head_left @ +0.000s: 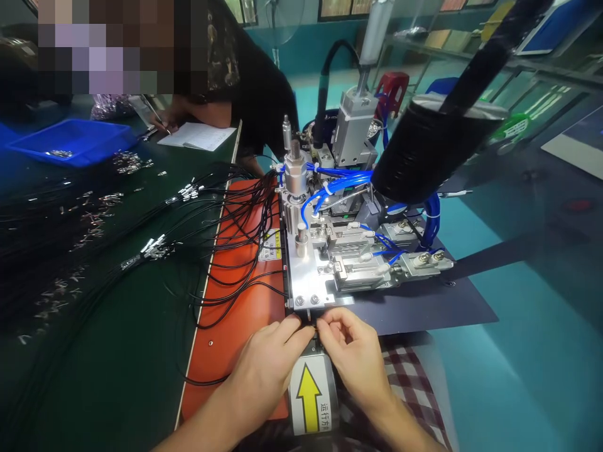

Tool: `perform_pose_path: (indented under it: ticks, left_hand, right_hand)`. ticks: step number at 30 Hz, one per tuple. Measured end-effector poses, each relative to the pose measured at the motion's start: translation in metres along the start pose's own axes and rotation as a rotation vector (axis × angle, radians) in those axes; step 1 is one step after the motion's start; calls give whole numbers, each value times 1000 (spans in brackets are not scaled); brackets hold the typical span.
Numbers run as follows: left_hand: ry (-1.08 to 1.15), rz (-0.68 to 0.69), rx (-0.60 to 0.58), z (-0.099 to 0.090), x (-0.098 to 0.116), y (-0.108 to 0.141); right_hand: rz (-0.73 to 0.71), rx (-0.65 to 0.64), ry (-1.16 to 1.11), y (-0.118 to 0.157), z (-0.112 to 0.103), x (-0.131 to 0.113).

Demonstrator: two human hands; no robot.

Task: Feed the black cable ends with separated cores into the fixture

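Note:
At the front end of a metal machine (306, 276), my left hand (271, 358) and my right hand (353, 351) meet over a narrow dark track. Both have thumb and forefinger pinched close together; whatever lies between the fingertips is too small to make out. Just below them, a white label with a yellow arrow (308, 395) covers the rounded near end of the track. Black cables (235, 251) run from the left across an orange-red board (254, 301) to the machine's side. One cable (207, 381) passes under my left wrist.
Bundles of cables with metal ends (155, 248) lie on the dark green table (141, 351) at left. A blue tray (75, 141) stands farther back. Across the table a person (254, 69) writes on paper (196, 135). A thick black tube (424, 150) hangs over the machine's right side.

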State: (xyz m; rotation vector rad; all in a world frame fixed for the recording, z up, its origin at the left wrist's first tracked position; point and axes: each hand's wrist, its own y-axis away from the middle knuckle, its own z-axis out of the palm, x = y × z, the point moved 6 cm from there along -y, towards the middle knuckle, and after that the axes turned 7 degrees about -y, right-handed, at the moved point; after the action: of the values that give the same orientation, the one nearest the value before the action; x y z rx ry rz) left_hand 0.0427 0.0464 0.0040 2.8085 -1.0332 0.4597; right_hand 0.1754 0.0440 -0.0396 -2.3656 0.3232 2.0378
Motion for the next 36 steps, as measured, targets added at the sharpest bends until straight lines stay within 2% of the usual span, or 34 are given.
perform_pose_path:
  ticks: [4, 10, 16, 24, 30, 34, 36]
  left_hand:
    - [11, -15, -25, 0, 0, 0]
    - [18, -24, -39, 0, 0, -1]
    - [19, -18, -34, -1, 0, -1]
    - [18, -7, -1, -1, 0, 0]
    - [-120, -7, 45, -9, 5, -2]
    - [-240, -95, -46, -10, 5, -1]
    - [-201, -125, -96, -7, 4, 1]
  right_hand:
    - [166, -37, -257, 4, 2, 15]
    - [200, -13, -329, 6, 2, 22]
    - [296, -14, -379, 2, -4, 30]
    - [252, -42, -347, 6, -1, 17]
    - [298, -84, -401, 5, 5, 20]
    - [348, -140, -422, 2, 7, 20]
    - [363, -157, -428, 2, 7, 20]
